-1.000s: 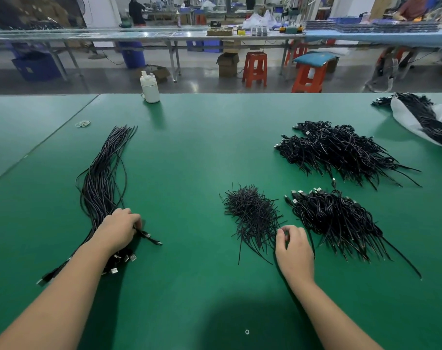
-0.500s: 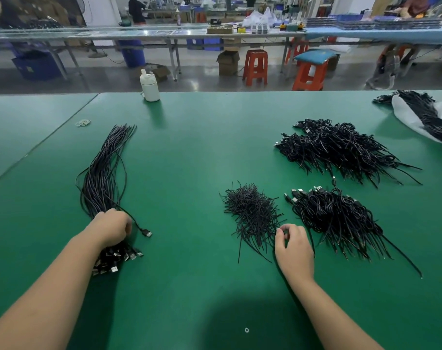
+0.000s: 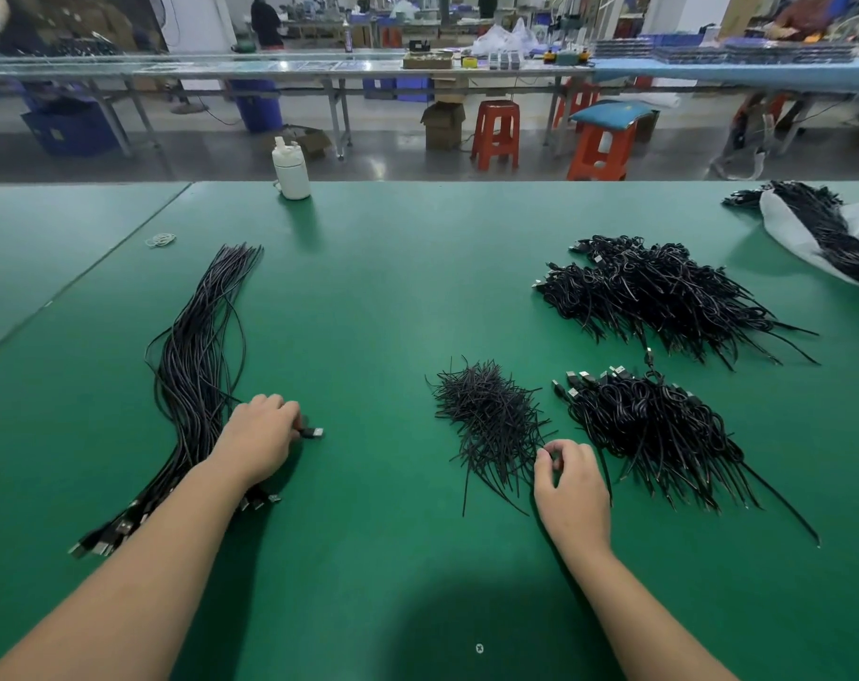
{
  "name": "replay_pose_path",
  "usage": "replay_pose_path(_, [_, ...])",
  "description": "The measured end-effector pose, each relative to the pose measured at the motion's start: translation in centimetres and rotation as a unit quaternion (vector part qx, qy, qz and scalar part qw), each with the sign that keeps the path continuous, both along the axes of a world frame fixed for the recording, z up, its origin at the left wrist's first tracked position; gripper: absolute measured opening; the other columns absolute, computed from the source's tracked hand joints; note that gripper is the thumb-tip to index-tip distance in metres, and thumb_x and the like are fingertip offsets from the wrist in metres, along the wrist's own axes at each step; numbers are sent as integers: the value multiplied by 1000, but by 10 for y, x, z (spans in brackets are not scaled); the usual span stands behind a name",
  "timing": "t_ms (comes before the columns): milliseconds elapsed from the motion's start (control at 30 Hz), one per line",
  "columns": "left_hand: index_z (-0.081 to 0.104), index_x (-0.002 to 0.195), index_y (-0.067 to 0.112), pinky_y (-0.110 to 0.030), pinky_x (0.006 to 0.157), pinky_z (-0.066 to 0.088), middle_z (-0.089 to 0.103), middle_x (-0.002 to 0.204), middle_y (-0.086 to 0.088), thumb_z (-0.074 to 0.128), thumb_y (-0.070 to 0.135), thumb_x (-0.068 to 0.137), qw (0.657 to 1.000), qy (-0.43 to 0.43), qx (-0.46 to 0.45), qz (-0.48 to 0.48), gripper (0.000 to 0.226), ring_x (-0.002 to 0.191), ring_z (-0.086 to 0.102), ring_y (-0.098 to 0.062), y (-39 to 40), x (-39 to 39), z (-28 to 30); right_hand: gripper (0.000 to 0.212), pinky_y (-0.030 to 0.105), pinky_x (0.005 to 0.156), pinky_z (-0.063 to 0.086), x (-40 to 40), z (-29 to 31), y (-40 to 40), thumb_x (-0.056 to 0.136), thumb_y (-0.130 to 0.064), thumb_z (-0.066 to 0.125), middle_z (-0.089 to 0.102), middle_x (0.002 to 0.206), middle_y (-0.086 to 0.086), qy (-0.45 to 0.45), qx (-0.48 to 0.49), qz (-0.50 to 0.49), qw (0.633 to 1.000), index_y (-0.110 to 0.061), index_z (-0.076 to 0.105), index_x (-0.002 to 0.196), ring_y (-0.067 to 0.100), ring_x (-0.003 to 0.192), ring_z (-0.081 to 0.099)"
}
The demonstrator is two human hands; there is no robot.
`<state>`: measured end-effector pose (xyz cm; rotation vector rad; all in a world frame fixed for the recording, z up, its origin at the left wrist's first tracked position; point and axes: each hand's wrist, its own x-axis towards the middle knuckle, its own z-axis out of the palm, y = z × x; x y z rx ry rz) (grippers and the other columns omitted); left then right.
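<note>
Two tied heaps (image 3: 663,297) done, a thick loose sheaf (image 3: 196,346) left: the left hand (image 3: 258,442) grips one cable's plug (image 3: 314,432), the right hand (image 3: 572,489) pinches at the tie pile (image 3: 486,415).

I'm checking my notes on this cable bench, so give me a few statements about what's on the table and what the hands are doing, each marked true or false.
1. The left hand holds a cable near its plug. True.
2. The white bottle stands at the far edge of the table. True.
3. The right hand rests on the white bottle. False: it pinches at the near edge of the short ties.
4. The long loose cables lie to the right of the short ties. False: they lie to the left.
</note>
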<state>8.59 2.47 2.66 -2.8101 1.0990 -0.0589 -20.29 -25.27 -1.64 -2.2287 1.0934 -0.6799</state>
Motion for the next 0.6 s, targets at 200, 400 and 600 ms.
replay_pose_path(200, [56, 104, 19, -34, 83, 43, 58, 104, 0, 50, 23, 99, 987, 56, -124, -81, 9, 99, 49, -21, -73, -51, 16, 11, 24, 53, 42, -1, 1, 0, 99, -33, 48, 46, 87, -11, 2, 8, -2, 1000, -25, 55, 94, 8, 65, 51])
replay_pose_path(400, [56, 93, 25, -19, 84, 44, 56, 100, 5, 57, 19, 98, 871, 286, -400, -20, 8, 92, 59, -7, -131, -131, 52, 11, 17, 59, 37, -3, 6, 1, 100, -26, 48, 52, 96, -10, -31, 18, -3, 999, -22, 58, 102, 2, 75, 52])
replay_pose_path(600, [61, 101, 5, -26, 82, 57, 64, 94, -13, 58, 7, 97, 668, 527, -524, 40, 5, 89, 65, -14, -140, -166, 78, 28, 20, 88, 43, 1, 49, 25, 102, -29, 43, 64, 103, -19, -127, 0, 121, 985, -21, 69, 110, 0, 101, 56])
